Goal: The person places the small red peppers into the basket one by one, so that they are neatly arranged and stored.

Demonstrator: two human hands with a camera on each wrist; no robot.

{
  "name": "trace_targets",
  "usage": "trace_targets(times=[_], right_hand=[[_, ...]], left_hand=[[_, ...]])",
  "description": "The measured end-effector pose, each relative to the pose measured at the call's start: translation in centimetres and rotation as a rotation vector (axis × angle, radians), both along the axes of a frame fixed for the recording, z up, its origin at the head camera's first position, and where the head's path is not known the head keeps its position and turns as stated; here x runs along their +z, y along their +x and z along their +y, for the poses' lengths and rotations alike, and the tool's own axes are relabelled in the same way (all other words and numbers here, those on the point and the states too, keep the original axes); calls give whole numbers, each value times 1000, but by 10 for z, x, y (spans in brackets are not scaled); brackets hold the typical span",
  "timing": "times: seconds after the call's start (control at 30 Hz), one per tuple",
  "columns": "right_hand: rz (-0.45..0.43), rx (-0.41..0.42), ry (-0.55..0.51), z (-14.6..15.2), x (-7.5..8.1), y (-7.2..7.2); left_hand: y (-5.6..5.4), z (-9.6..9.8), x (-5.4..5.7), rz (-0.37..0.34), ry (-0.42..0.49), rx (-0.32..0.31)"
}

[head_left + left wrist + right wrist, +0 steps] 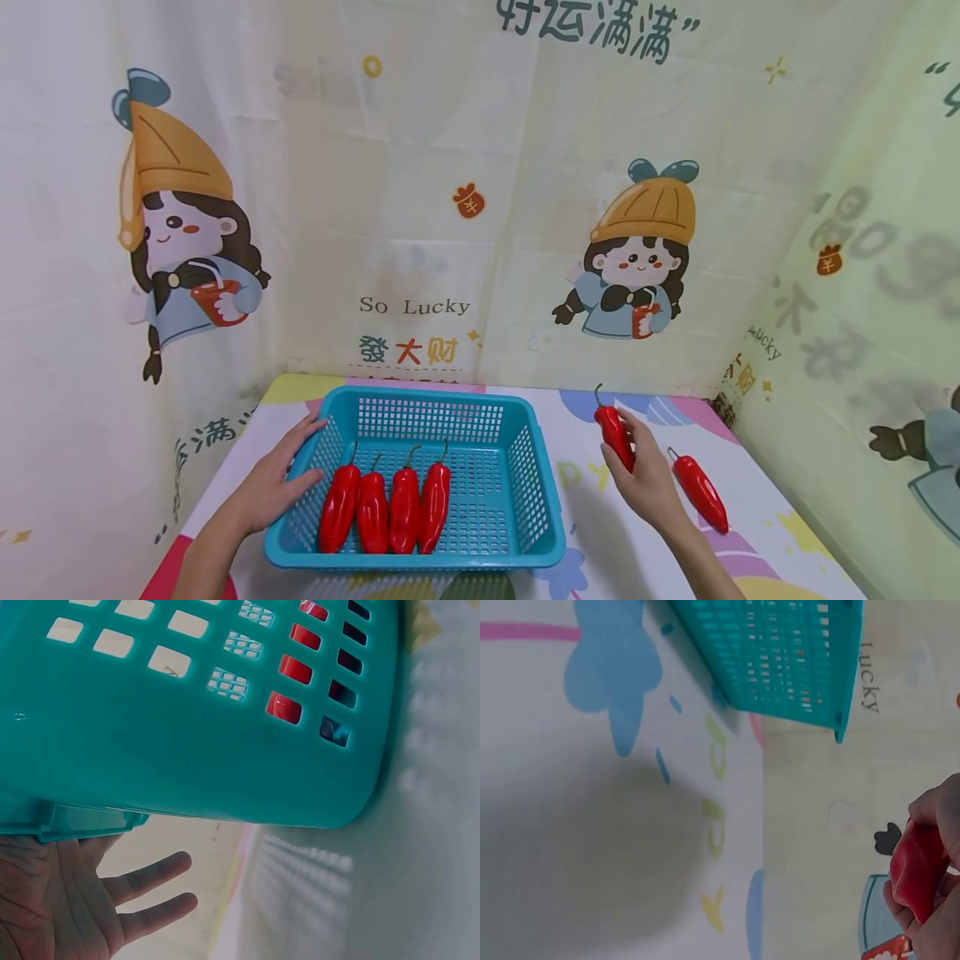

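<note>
In the head view a blue-green plastic basket (551, 508) stands on the table. Inside it, several red chili peppers (404, 508) lie side by side at the left, stems pointing away. My left hand (270, 479) rests against the basket's left rim; the left wrist view shows that hand (67, 907) with two fingers extended below the rim. To the right of the basket, my right hand (645, 475) holds a red chili pepper (615, 437) above the table, stem up. That pepper (916, 870) also shows in the right wrist view, between thumb and fingers.
Another red chili pepper (701, 493) lies on the patterned table to the right of my right hand. A printed cloth (420, 233) hangs behind the table and along both sides.
</note>
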State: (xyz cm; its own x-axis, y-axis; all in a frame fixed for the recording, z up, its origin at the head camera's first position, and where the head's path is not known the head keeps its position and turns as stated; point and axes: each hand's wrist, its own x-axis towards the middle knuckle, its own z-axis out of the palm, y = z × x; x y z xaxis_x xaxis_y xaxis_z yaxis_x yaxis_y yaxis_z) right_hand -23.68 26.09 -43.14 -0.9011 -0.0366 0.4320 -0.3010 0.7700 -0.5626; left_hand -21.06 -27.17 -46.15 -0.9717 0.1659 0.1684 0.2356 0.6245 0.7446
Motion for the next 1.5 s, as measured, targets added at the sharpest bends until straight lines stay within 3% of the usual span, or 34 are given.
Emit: trace_targets(times=[0.63, 1.1, 1.5], right_hand=[[32, 58, -64, -34, 13, 11], [31, 116, -111, -58, 16, 14], [39, 181, -163, -76, 18, 16]], left_hand=[[-1, 0, 1, 15, -20, -9], [8, -12, 14, -86, -131, -28], [12, -16, 21, -150, -113, -55]])
